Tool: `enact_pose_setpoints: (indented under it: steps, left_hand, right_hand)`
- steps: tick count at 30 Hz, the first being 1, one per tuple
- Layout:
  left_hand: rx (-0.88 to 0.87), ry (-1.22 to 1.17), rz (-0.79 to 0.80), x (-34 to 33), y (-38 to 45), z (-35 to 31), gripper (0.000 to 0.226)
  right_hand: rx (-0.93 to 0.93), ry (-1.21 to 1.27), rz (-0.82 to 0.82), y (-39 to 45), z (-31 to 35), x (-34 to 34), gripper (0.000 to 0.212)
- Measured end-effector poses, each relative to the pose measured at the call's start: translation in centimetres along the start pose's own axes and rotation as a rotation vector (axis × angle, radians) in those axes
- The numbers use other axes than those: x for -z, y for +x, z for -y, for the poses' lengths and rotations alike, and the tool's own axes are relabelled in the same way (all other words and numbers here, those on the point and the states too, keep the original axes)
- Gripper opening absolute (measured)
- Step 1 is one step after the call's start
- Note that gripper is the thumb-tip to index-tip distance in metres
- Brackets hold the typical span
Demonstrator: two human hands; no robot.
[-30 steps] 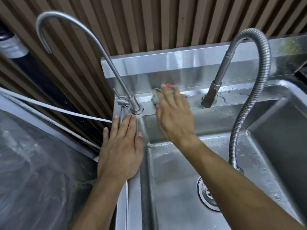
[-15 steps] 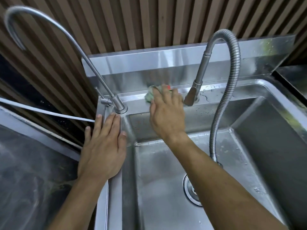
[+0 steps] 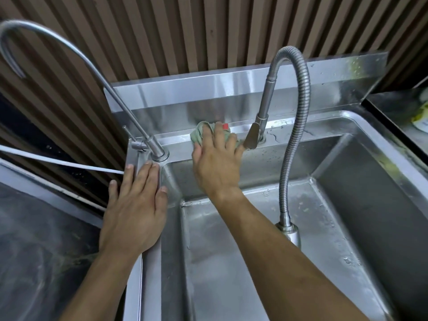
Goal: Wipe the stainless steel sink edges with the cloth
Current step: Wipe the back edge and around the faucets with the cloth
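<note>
A stainless steel sink [image 3: 324, 105] fills the middle and right of the view. My right hand [image 3: 216, 158] presses a pale green cloth [image 3: 198, 133] with a red tag onto the sink's back ledge, between the two taps. Most of the cloth is hidden under my fingers. My left hand [image 3: 136, 205] lies flat, fingers spread, on the sink's left rim just in front of the thin gooseneck tap [image 3: 157, 151]. It holds nothing.
A flexible-hose tap [image 3: 296, 112] arches over the basin; its spray head [image 3: 254, 133] sits just right of my right hand. A white cord [image 3: 58, 162] runs in from the left. A slatted wooden wall stands behind. A dark counter lies at the right.
My right hand and the cloth have stayed on the back ledge, now closer to the hose tap's spray head. My view has turned; the left hand has stayed put.
</note>
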State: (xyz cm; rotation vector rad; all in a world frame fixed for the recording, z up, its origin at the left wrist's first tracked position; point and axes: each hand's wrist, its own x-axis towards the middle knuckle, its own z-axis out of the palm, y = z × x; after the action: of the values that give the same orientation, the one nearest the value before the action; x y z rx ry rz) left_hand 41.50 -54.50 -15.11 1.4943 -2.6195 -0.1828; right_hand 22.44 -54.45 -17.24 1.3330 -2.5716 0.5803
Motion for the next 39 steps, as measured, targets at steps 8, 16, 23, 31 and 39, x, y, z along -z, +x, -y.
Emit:
enact_pose_setpoints:
  steps: [8,16,23,31,39]
  left_hand:
    - [-0.030,0.083,-0.008,0.1,0.1,-0.3,0.071]
    - [-0.277,-0.075,-0.057,1.3,2.8,-4.5,0.066]
    - [-0.351,0.061,-0.047,-0.1,9.0,-9.7,0.071]
    - [-0.224,0.022,-0.070,-3.4,10.4,-11.5,0.059]
    - [-0.193,0.002,-0.082,-3.5,10.1,-11.4,0.058]
  right_hand:
    - [0.229,0.002,-0.055,-1.3,-3.2,1.2,0.035]
    - [0.332,0.404,-0.150,-6.3,-4.0,8.8,0.041]
    - [0.386,0.371,-0.505,-6.2,-9.2,17.2,0.038]
    - [0.154,0.550,-0.509,3.5,-16.1,12.9,0.039]
    - [0.286,0.210,-0.325,10.7,-15.4,4.7,0.058]
